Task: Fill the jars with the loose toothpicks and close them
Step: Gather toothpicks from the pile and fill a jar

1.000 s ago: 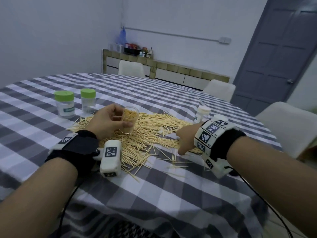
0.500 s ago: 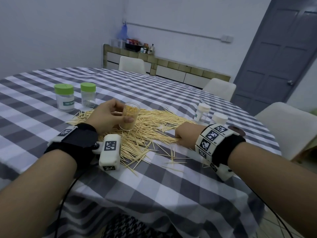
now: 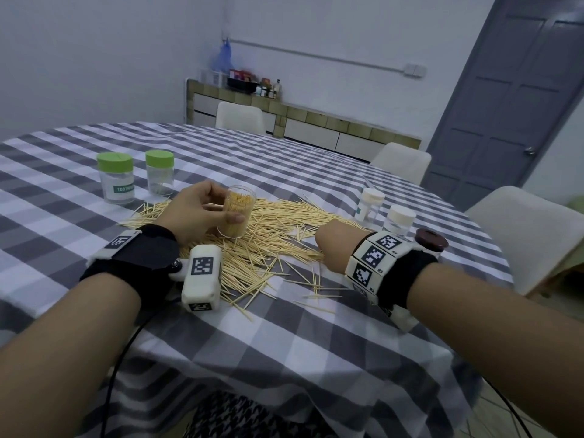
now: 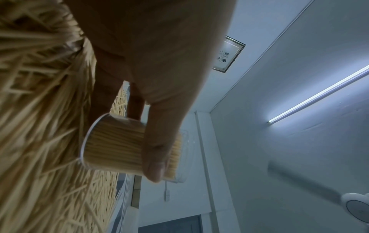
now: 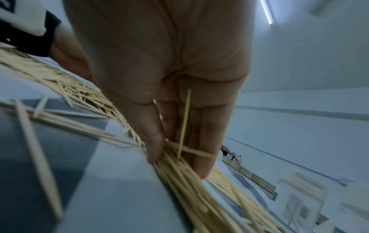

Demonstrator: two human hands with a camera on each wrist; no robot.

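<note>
Left hand (image 3: 192, 213) gripping an open, toothpick-packed jar (image 3: 236, 213) upright over the loose toothpicks (image 3: 278, 229) mid-table, right hand (image 5: 159, 97) pinching a bunch at the pile's near edge, bare checked tablecloth (image 3: 284, 343) toward the table's rim.

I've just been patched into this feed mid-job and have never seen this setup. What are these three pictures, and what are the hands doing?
There is no machine, only a person wearing three cameras. The wide picture comes from the head. The other two look along each wrist at the fingers.

On the grey-and-white checked tablecloth lies a heap of loose wooden toothpicks. The left hand grips an open clear plastic jar packed with toothpicks. The right hand pinches a bunch from the heap; the right wrist view shows its fingertips closed on them.

Two green-lidded clear jars stand at far left. Two white-lidded jars stand at right.
</note>
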